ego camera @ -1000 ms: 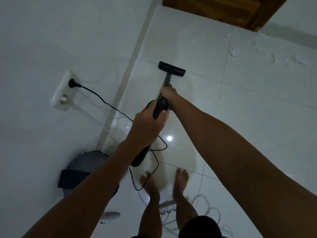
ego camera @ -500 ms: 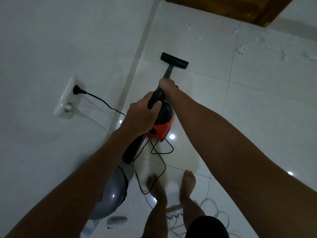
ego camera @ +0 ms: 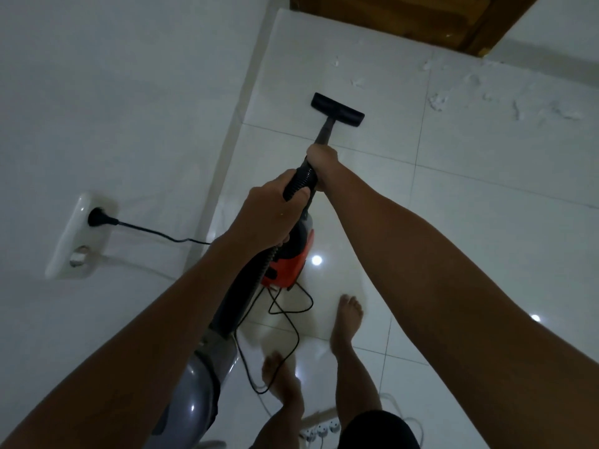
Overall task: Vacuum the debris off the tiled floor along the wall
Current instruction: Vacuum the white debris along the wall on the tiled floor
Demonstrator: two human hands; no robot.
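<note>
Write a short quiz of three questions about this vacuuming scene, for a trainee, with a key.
1. True or false: the floor nozzle already covers the white debris near the wooden door.
2. Which hand grips nearer the nozzle? A) left hand B) right hand
3. Fill in: the black plug sits in the ____ socket of the wall outlet.

Key: 1 false, the debris lies ahead and to the right; 2 B; 3 upper.

One vacuum [ego camera: 288, 257], two hands, two feet.
</note>
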